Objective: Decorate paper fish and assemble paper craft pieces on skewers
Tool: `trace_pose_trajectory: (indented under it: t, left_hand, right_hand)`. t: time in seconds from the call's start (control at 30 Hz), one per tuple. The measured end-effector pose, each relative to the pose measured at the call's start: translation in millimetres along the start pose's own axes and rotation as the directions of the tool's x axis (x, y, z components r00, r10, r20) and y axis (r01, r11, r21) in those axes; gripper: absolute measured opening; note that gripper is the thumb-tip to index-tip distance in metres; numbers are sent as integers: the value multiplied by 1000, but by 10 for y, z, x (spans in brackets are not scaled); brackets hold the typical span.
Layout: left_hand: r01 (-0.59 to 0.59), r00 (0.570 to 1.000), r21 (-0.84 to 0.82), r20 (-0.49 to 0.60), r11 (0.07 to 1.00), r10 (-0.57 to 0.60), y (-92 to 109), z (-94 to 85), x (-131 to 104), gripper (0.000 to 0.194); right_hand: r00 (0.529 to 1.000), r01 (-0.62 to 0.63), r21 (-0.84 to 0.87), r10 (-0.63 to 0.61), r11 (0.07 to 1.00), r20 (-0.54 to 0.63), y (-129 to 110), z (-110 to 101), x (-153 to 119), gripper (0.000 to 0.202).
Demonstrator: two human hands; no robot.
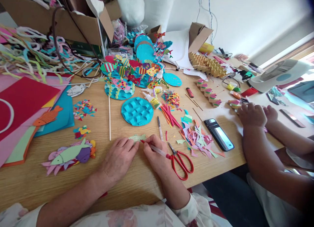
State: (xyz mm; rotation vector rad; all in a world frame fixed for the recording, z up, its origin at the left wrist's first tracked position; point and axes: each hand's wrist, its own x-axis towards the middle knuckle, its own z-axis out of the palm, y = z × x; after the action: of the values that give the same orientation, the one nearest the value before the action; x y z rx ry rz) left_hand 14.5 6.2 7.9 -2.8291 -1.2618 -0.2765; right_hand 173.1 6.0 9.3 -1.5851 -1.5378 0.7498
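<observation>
My right hand point(157, 154) is closed around a red pen point(159, 150), its tip on a small pale green paper fish point(137, 138) with a drawn scale pattern. Flat on the table, my left hand point(120, 155) touches the fish's left side with its fingertips, fingers held close together. Red-handled scissors point(181, 161) lie just right of my right hand, and a dark pen point(160, 128) lies beyond it. To the left, a plain green paper fish point(68, 154) tops a pile of cut paper fish. A blue round with raised waves point(137, 111) sits beyond my hands.
Paper scraps point(197, 137) and a phone point(219, 134) lie to the right. Another person's hands point(255, 115) work at the right edge. Coloured sheets point(24, 106) are stacked at the left. Decorated fish pieces point(134, 71), glue bottles point(152, 100) and a cardboard box point(73, 27) stand farther back.
</observation>
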Motion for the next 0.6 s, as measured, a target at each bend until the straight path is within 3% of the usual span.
trace_pose_trajectory:
  t: [0.6]
  left_hand:
    - [5, 1000, 7, 3, 1000, -5, 6, -15, -4, 32]
  right_hand:
    - [1000, -23, -23, 24, 999, 12, -20, 1, 2, 7]
